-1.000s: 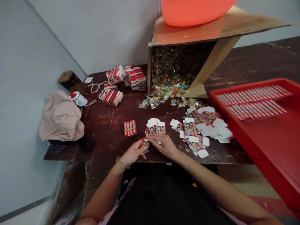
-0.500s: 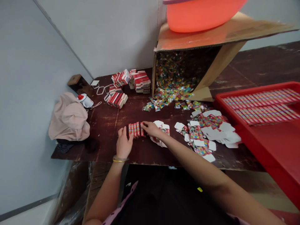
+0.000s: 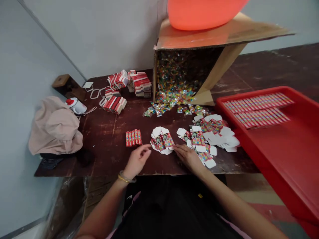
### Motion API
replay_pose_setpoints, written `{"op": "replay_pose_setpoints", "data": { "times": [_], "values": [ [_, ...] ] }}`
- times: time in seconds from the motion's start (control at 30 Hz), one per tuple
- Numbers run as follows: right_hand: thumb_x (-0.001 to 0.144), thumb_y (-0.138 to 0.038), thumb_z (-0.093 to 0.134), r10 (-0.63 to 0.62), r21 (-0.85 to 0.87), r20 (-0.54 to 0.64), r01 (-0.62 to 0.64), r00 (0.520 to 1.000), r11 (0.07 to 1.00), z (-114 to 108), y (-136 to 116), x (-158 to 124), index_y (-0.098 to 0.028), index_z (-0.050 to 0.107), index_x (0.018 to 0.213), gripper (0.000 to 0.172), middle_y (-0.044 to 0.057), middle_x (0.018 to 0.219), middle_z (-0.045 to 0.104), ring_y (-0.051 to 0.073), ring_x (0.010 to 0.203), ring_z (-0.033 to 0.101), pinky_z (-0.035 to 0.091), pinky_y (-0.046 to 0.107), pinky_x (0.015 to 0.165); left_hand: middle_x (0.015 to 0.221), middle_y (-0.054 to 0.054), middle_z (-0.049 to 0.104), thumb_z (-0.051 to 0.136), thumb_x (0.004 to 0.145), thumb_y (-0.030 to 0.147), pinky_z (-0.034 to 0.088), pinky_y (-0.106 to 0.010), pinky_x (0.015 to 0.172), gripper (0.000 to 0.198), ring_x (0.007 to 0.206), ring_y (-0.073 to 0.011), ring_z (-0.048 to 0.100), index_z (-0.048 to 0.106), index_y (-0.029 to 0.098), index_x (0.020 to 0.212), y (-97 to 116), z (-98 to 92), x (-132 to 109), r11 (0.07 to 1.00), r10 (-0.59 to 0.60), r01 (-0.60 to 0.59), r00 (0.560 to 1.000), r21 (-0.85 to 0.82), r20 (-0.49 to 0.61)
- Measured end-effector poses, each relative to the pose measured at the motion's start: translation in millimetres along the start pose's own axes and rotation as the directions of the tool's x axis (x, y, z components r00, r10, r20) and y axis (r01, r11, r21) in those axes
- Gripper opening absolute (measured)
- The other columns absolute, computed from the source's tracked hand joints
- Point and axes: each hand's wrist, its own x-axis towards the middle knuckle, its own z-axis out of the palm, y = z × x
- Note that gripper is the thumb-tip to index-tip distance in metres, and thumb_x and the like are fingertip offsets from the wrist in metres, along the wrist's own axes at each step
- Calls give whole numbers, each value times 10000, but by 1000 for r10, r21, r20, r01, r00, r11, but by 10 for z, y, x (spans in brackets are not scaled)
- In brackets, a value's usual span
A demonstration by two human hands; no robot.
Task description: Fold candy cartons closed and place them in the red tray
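A small pile of flat, unfilled red candy cartons [image 3: 157, 142] with white flaps lies in front of me. My right hand [image 3: 189, 158] is at the pile's right side, its fingers together and closed at the flap of the carton [image 3: 168, 140] there; the thumb is hidden. On the left of the pile, my left hand [image 3: 138, 159] hovers with fingers loosely curved and thumb apart, holding nothing. Just beyond it, a short row of filled candy boxes [image 3: 133, 137] stands side by side on the dark table [image 3: 107, 132].
A tipped cardboard box [image 3: 184, 38] spills wrapped candies [image 3: 171, 99] at the back, with an orange basin [image 3: 206, 13] on top. More loose cartons [image 3: 199, 142] lie right, beside a red tray [image 3: 281, 149] with rows of boxes. Carton bundles [image 3: 141, 83], a white jug [image 3: 76, 105] and pink cloth [image 3: 57, 126] sit left.
My right hand has left the row of boxes and moved right to the carton pile. My left hand has drawn back from the row, toward me. The view has shifted right.
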Motion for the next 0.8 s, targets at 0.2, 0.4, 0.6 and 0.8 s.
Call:
{"op": "replay_pose_setpoints", "data": {
  "times": [0.2, 0.4, 0.6, 0.8],
  "values": [
    [918, -225, 519, -176, 151, 35, 169, 984, 974, -202, -520, -91, -258, 636, 1124, 239, 77, 1080, 671, 239, 974, 582, 463, 420, 828, 879, -92, 666, 729, 684, 439, 488, -293, 738, 416, 767, -164, 611, 644, 103, 915, -19, 740, 195, 658, -133, 395, 899, -641, 418],
    [895, -279, 564, 68, 291, -95, -38, 993, 956, -227, -491, 62, -221, 656, 1039, 181, 120, 1192, 584, 270, 1110, 511, 416, 468, 934, 663, 16, 609, 769, 619, 309, 420, -231, 613, 310, 591, -95, 516, 626, 115, 814, -69, 989, 94, 846, -129, 316, 903, -428, 410],
    [845, -350, 647, 63, 500, 182, -147, 981, 854, -370, -461, 168, -196, 678, 871, 159, 100, 1367, 437, 274, 1290, 375, 321, 444, 1054, 652, 4, 602, 752, 631, 325, 433, -217, 589, 303, 577, -100, 550, 618, 127, 817, 143, 887, 50, 842, -119, 383, 819, -380, 562],
    [899, -358, 568, 0, 688, 305, -220, 952, 692, -572, -392, 146, -180, 642, 853, 199, 42, 986, 598, 187, 977, 574, 447, 307, 903, 622, -18, 609, 741, 656, 453, 424, -227, 554, 380, 550, -114, 547, 593, 115, 749, 141, 924, 32, 911, -30, 258, 819, -323, 572]
  ]
}}
